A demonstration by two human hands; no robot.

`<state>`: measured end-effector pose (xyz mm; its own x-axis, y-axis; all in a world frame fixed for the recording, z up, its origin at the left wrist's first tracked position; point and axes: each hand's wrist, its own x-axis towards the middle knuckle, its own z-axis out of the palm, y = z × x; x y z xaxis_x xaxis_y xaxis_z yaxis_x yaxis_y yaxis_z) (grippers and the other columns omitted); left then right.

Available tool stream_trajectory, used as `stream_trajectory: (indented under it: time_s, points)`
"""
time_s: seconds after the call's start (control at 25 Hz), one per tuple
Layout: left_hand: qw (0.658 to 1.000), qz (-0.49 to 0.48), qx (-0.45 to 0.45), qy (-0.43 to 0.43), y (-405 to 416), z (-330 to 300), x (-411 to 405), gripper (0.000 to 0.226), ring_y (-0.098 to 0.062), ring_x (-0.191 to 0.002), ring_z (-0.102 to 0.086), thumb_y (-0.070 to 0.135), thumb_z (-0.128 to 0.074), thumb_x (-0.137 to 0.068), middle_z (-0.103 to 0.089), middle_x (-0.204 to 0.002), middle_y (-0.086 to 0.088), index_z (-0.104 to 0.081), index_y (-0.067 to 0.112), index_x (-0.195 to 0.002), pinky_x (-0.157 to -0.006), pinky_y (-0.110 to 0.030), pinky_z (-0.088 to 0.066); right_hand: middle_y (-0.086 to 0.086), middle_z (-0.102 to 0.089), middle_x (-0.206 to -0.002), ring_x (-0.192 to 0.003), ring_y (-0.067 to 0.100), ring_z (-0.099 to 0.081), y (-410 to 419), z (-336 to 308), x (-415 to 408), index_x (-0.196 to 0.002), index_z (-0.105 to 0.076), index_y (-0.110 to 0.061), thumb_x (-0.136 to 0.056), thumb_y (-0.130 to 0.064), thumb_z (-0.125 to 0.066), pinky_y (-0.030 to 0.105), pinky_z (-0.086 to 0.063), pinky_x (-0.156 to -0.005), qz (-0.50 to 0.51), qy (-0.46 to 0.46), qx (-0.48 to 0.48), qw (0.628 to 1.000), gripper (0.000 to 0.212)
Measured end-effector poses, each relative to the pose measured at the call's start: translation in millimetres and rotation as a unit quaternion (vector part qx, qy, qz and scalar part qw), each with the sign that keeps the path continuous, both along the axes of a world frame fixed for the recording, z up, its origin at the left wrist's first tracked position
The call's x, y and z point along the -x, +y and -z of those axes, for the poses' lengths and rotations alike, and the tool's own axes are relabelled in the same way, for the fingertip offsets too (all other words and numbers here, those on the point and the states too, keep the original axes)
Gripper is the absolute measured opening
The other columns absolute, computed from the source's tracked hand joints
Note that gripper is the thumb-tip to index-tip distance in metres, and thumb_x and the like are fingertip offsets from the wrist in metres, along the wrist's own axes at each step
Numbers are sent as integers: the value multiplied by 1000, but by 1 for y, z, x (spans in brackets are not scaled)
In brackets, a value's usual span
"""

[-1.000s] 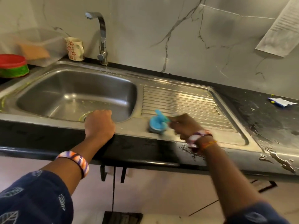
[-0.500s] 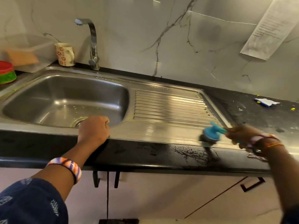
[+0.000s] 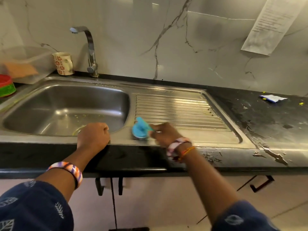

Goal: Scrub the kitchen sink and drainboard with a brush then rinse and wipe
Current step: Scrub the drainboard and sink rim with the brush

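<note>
My left hand (image 3: 93,136) was curled over the sink (image 3: 66,105) front rim, bracing. My right hand (image 3: 164,133) gripped the brush (image 3: 140,130) by its handle, head down at the drainboard (image 3: 180,109) near corner; it seemed light, rigid, probably slippery when wet.

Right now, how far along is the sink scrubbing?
Midway. Done: nothing looks finished. In hand: the right hand scrubs the drainboard's front edge with the blue brush; the left hand braces. Left: specks remain in the basin, tap dry, rinse, wipe.
</note>
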<state>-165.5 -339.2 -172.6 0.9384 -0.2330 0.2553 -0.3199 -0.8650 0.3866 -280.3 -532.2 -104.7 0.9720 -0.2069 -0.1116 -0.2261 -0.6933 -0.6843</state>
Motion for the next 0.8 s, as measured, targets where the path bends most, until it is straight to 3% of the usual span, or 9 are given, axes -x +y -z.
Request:
stream_trajectory:
  time_s: [0.08, 0.12, 0.32, 0.48, 0.56, 0.68, 0.8]
  points:
    - [1000, -6, -12, 4, 1, -2, 1, 22, -21, -70, -55, 15, -48, -86, -64, -75, -4, -67, 16, -76, -57, -29, -41, 12, -67, -113, -106, 26, -61, 26, 8, -16, -129, -56, -16, -93, -21, -51, 26, -45, -87, -15, -44, 40, 998, 36]
    - [1000, -9, -14, 4, 1, -2, 1, 23, -21, -69, -54, 15, -47, -86, -63, -74, -4, -67, 16, -74, -56, -28, -39, 14, -64, -121, -114, 28, -57, 20, 10, -19, -129, -56, -17, -93, -21, -50, 29, -43, -92, -6, -47, 63, 997, 36]
    - [1000, -9, -25, -17, -3, -1, 2, 25, -23, -63, -54, 10, -47, -84, -61, -65, -4, -63, 15, -65, -56, -31, -46, 21, -61, -120, -112, 34, -57, -103, 3, 5, -126, -58, -13, -95, -21, -48, 38, -45, -95, 158, -14, 149, 976, 34]
    - [999, -10, -28, -21, -4, -1, 0, 26, -22, -59, -52, 9, -47, -83, -58, -61, -4, -62, 13, -63, -54, -30, -43, 25, -59, -117, -108, 37, -56, -195, -11, 56, -123, -57, 0, -95, -19, -49, 38, -43, -91, 362, 44, 161, 917, 35]
    - [1000, -1, -15, -21, -3, 0, 1, 26, -22, -61, -53, 9, -46, -85, -61, -64, -5, -63, 14, -65, -55, -31, -44, 24, -59, -107, -97, 36, -55, -214, -14, 74, -119, -57, 5, -94, -19, -52, 39, -44, -86, 413, 75, 149, 895, 35]
    - [999, -13, 28, -26, -4, -1, 1, 24, -27, -75, -60, 11, -47, -87, -69, -82, -9, -70, 15, -82, -62, -32, -46, 16, -55, -84, -74, 27, -50, -199, -18, 87, -116, -60, 4, -93, -19, -54, 30, -42, -65, 386, 103, 143, 906, 34]
    - [993, -48, 103, -43, 8, -1, 6, 29, -31, -100, -60, 10, -51, -87, -67, -109, -11, -66, 10, -112, -80, -39, -49, 8, -49, -61, -49, 16, -41, -147, -26, 82, -123, -58, -6, -94, -18, -52, 22, -36, -41, 293, 80, 41, 952, 32]
